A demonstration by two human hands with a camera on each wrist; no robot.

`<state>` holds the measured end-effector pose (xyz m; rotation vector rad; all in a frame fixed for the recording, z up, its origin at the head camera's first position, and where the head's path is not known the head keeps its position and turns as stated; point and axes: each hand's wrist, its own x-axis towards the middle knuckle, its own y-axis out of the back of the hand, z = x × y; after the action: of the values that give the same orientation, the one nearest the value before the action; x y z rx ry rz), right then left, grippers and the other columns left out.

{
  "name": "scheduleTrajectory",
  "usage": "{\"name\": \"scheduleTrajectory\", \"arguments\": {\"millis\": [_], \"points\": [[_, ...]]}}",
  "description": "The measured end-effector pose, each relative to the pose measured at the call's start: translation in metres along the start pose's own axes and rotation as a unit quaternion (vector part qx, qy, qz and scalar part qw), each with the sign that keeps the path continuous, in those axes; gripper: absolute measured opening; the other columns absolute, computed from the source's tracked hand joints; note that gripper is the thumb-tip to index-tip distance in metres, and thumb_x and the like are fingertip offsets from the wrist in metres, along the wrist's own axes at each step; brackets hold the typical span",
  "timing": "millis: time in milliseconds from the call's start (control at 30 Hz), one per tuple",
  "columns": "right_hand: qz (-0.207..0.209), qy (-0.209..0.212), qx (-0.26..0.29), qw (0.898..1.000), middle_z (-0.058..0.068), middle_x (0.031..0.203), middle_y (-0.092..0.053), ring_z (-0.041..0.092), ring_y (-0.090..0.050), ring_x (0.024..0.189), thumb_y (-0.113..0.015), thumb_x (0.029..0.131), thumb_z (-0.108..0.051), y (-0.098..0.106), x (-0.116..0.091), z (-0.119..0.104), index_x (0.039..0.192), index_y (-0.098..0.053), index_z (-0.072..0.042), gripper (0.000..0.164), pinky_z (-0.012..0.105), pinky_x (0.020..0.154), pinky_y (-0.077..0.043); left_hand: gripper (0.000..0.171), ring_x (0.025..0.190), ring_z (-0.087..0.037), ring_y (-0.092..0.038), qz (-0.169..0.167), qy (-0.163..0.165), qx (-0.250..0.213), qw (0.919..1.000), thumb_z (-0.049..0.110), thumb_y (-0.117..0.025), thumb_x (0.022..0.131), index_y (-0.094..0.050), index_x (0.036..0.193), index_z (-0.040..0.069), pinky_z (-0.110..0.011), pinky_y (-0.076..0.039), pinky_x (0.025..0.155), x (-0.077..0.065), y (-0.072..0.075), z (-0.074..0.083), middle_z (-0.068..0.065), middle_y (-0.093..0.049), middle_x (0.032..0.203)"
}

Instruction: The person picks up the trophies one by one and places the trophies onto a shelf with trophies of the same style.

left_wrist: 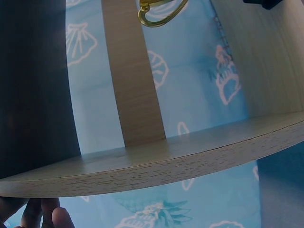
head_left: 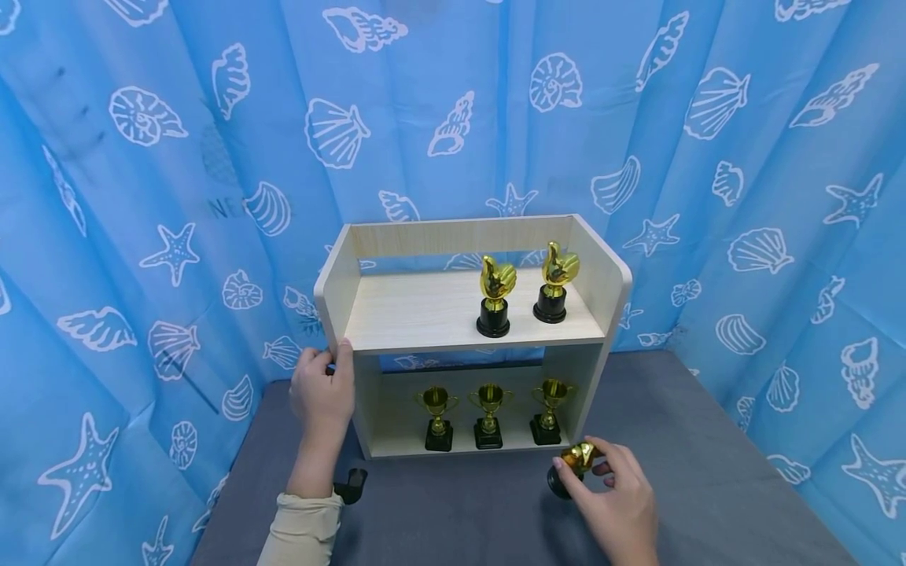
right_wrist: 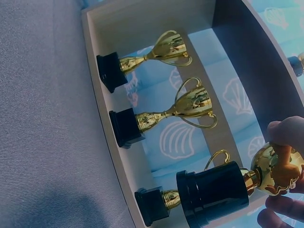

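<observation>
My right hand [head_left: 616,503] pinches a small trophy [head_left: 580,456] by its gold top, in front of the shelf's lower right corner. In the right wrist view, that trophy's round black base [right_wrist: 213,192] points left and covers part of a cup trophy. My left hand [head_left: 324,393] grips the left side panel of a pale wooden two-tier shelf [head_left: 418,306], the thumb near its front edge. In the left wrist view, fingertips [left_wrist: 47,213] show outside that panel. Two gold thumbs-up trophies [head_left: 494,295] [head_left: 555,283] stand upright at the right of the upper tier.
On the lower tier stand three gold cup trophies [head_left: 438,417] [head_left: 488,415] [head_left: 547,413] with square black bases. A dark grey cloth [head_left: 439,511] covers the table. Behind and around hangs a blue curtain [head_left: 439,71] with white shell prints.
</observation>
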<state>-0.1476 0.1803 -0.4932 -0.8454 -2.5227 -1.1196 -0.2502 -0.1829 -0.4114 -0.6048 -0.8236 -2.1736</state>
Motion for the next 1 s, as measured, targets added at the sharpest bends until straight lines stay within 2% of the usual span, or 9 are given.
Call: {"name": "scheduleTrajectory", "arguments": {"millis": [267, 433, 733, 1000], "points": [[0.002, 0.016, 0.013, 1.0, 0.007, 0.105, -0.07, 0.018, -0.061, 0.079, -0.098, 0.075, -0.035, 0.0006, -0.0007, -0.0016, 0.117, -0.077, -0.012, 0.052, 0.028, 0.065, -0.05, 0.059, 0.069, -0.03, -0.055, -0.006, 0.006, 0.001, 1.0, 0.047, -0.056, 0.107, -0.07, 0.07, 0.003, -0.038, -0.039, 0.058, -0.0002, 0.0013, 0.0017, -0.013, -0.055, 0.082], [0.005, 0.015, 0.012, 1.0, 0.006, 0.104, -0.071, 0.014, -0.059, 0.077, -0.098, 0.074, -0.035, 0.0, -0.0013, -0.0016, 0.116, -0.078, -0.012, 0.052, 0.027, 0.064, -0.049, 0.059, 0.069, -0.029, -0.056, -0.007, 0.008, 0.001, 0.9999, 0.047, -0.056, 0.107, -0.071, 0.071, 0.003, -0.037, -0.039, 0.058, -0.0002, 0.0016, 0.0021, -0.013, -0.057, 0.082], [0.003, 0.016, 0.013, 1.0, 0.006, 0.104, -0.071, 0.015, -0.06, 0.078, -0.098, 0.074, -0.033, 0.0002, -0.0015, -0.0039, 0.117, -0.077, -0.012, 0.052, 0.027, 0.065, -0.05, 0.059, 0.067, -0.03, -0.054, -0.006, 0.006, 0.001, 1.0, 0.046, -0.057, 0.107, -0.068, 0.067, 0.003, -0.038, -0.037, 0.058, 0.0001, 0.0011, 0.0006, -0.013, -0.054, 0.08], [0.005, 0.019, 0.015, 1.0, 0.005, 0.104, -0.071, 0.015, -0.06, 0.079, -0.099, 0.074, -0.032, 0.001, -0.0011, -0.007, 0.117, -0.077, -0.012, 0.052, 0.028, 0.067, -0.05, 0.06, 0.07, -0.029, -0.057, -0.009, 0.007, 0.004, 0.9999, 0.047, -0.056, 0.107, -0.071, 0.071, 0.003, -0.036, -0.038, 0.059, -0.0004, 0.0018, 0.002, -0.013, -0.057, 0.082]]}}
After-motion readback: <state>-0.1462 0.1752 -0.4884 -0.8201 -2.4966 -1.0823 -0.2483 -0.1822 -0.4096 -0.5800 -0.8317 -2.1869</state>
